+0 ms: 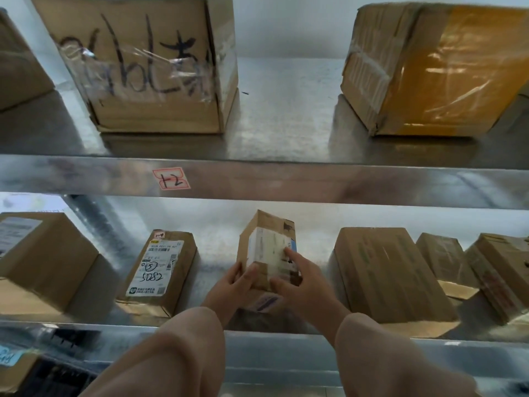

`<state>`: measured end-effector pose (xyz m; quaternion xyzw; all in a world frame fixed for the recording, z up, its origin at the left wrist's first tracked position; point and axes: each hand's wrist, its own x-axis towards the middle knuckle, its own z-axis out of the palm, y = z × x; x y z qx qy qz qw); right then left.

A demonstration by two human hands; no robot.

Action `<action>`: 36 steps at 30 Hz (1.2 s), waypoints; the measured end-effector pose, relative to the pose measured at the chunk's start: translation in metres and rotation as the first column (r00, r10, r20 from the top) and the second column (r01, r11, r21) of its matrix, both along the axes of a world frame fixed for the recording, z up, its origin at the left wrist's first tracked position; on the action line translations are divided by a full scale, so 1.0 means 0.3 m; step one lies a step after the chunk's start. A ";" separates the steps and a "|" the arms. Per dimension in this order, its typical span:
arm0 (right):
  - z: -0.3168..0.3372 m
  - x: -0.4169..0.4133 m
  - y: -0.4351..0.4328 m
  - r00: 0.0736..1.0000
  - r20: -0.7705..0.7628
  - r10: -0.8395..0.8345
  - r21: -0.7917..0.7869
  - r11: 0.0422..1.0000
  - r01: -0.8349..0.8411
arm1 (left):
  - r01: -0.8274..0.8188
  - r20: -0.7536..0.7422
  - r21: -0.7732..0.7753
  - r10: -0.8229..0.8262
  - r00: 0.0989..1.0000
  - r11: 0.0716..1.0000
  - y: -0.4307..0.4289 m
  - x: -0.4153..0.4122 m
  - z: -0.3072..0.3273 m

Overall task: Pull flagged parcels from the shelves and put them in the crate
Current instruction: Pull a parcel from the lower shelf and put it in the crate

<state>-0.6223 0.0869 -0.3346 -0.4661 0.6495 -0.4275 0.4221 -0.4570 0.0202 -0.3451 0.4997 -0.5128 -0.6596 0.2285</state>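
Both hands clasp a small oblong cardboard parcel (267,253) with a glossy white label, on the brushed-metal lower shelf (214,265): left hand (232,285) and right hand (300,282) grips curl round its near end.

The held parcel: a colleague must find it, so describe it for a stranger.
Find the lower metal shelf under the red-edged tag. Midway along it is a small parcel. Unlike flat-lying neighbours it stands on end, left hand and right hand holding it.

Brown parcel (267,250), white label (270,249); beige sleeves (183,353).
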 end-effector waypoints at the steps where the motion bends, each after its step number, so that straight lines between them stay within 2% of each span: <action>1: -0.009 0.004 -0.003 1.000 -0.026 0.017 0.002 1.000 -0.017 | -0.019 -0.004 0.037 0.019 1.000 0.999 -0.004 0.002 -0.004; 5: -0.033 0.005 -0.005 0.994 -0.076 0.076 0.005 0.997 -0.076 | -0.128 0.079 0.063 0.123 0.989 0.990 -0.027 0.019 -0.003; 9: -0.034 -0.002 0.027 0.974 -0.218 0.054 -0.022 0.998 -0.060 | -0.035 0.124 -0.085 0.046 0.991 0.996 -0.033 0.039 0.033; 12: -0.008 -0.030 0.063 0.938 -0.344 -0.032 -0.086 0.996 0.002 | 0.002 0.130 -0.203 0.025 0.991 0.979 -0.026 0.021 0.092; 14: 0.025 -0.059 0.096 0.910 -0.400 -0.111 -0.123 0.990 0.066 | 0.076 0.255 -0.421 0.038 0.966 0.904 -0.025 -0.003 0.142; 16: 0.059 -0.095 0.131 0.871 -0.461 -0.169 -0.147 0.983 0.113 | 0.198 0.425 -0.624 0.116 0.898 0.756 -0.025 -0.031 0.188; 17: 0.074 -0.116 0.149 0.846 -0.498 -0.188 -0.148 0.980 0.131 | 0.236 0.462 -0.682 0.157 0.873 0.692 -0.023 -0.048 0.212; 19: 0.095 -0.160 0.182 0.792 -0.571 -0.216 -0.141 0.976 0.165 | 0.278 0.450 -0.749 0.154 0.880 0.602 -0.015 -0.089 0.252; 23: 0.099 -0.240 0.245 0.703 -0.661 -0.263 -0.113 0.961 0.253 | 0.343 0.419 -0.801 0.051 0.906 0.490 0.061 -0.191 0.277; 25: 0.089 -0.282 0.283 0.681 -0.672 -0.291 -0.100 0.947 0.306 | 0.375 0.418 -0.799 -0.013 0.908 0.470 0.109 -0.238 0.264; 30: 0.057 -0.397 0.368 0.613 -0.718 -0.331 -0.053 0.903 0.425 | 0.510 0.520 -0.752 -0.098 0.848 0.419 0.183 -0.323 0.187; 33: 0.033 -0.462 0.407 0.618 -0.717 -0.322 -0.003 0.888 0.459 | 0.513 0.535 -0.731 -0.089 0.840 0.450 0.211 -0.382 0.145; 36: 0.009 -0.529 0.441 0.664 -0.681 -0.308 0.034 0.893 0.449 | 0.544 0.591 -0.664 -0.085 0.802 0.512 0.239 -0.460 0.090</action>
